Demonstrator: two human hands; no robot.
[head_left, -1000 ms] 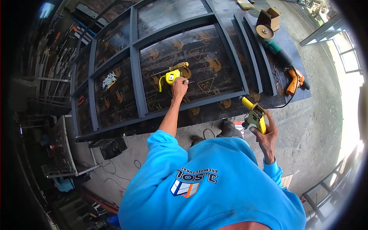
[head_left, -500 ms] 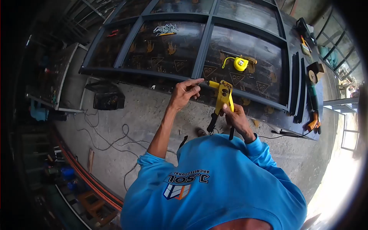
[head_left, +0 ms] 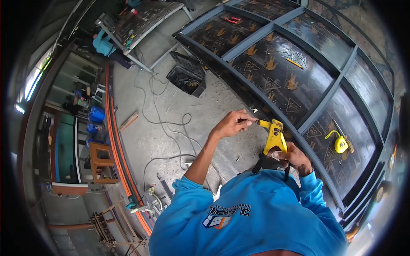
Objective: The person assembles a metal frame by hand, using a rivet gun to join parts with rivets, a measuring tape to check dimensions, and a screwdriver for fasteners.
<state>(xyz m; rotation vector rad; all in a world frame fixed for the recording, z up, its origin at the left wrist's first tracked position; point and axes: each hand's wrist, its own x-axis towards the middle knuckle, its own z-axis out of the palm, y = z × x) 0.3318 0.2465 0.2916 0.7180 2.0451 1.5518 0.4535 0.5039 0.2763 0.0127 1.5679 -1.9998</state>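
Note:
My right hand (head_left: 297,158) is wrapped round the handles of a yellow hand riveter (head_left: 274,137), whose nose points left. The fingers of my left hand (head_left: 234,124) are pinched together at the tip of that nose; whatever is between them is too small to make out. Both hands are in front of my blue shirt, beside the near edge of a dark metal frame (head_left: 265,100). Inside the frame lie a pile of rivets (head_left: 294,56) with a pencil (head_left: 294,63) next to it, and a yellow tape measure (head_left: 341,144).
Red-handled pliers (head_left: 232,20) lie in the frame's far section. An open black toolbox (head_left: 186,80) stands on the floor, with cables (head_left: 164,123) trailing nearby. At the far left a co-worker (head_left: 106,46) bends beside another table (head_left: 147,23). Orange-edged rails (head_left: 119,145) run along the floor.
My view has swung left, bringing in more floor and the co-worker. The left fingers have come up to the riveter's nose. The right hand still holds the riveter.

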